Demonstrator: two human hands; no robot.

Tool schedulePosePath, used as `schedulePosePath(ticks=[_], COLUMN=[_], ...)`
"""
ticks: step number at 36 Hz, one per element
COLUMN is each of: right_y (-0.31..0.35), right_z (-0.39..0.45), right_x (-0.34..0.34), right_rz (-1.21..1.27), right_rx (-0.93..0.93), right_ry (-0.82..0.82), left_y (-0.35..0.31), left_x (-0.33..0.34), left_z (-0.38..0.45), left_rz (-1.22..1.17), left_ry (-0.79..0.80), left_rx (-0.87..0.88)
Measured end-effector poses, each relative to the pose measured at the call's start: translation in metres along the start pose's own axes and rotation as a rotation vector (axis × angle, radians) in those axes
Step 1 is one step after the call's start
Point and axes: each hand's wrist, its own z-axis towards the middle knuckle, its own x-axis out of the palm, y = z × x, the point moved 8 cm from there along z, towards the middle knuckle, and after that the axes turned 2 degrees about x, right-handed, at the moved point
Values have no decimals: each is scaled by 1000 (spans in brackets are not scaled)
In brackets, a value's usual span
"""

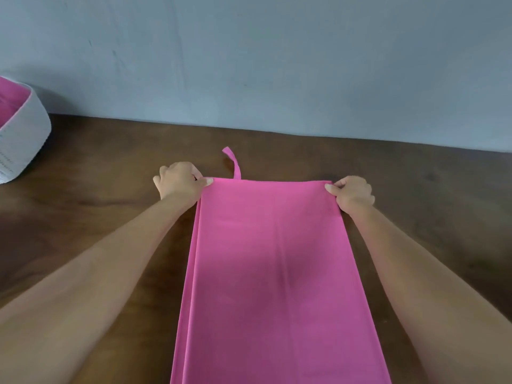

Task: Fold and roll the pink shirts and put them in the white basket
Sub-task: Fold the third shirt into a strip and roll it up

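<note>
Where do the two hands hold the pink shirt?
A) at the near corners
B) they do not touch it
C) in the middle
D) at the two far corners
D: the left hand and right hand each pinch a far corner of the pink shirt.

Long folded pink shirt (pixel 277 273) flat on table (pixel 110 217)

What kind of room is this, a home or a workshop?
Probably a home, though little shows: a dark wooden table against a plain blue-grey wall, a white basket, and a pink shirt being folded.
</note>
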Motion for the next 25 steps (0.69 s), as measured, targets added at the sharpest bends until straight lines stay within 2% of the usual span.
schedulePosePath(ticks=[13,25], right_y=[53,80], right_z=[109,166], right_x=[7,12], right_rz=[18,12], right_rx=[-68,-44], right_ry=[-30,-73], left_y=[-29,-40], left_x=[15,20], left_z=[94,150], left_rz=[19,-26], left_ry=[-48,-37], left_rx=[-123,-211])
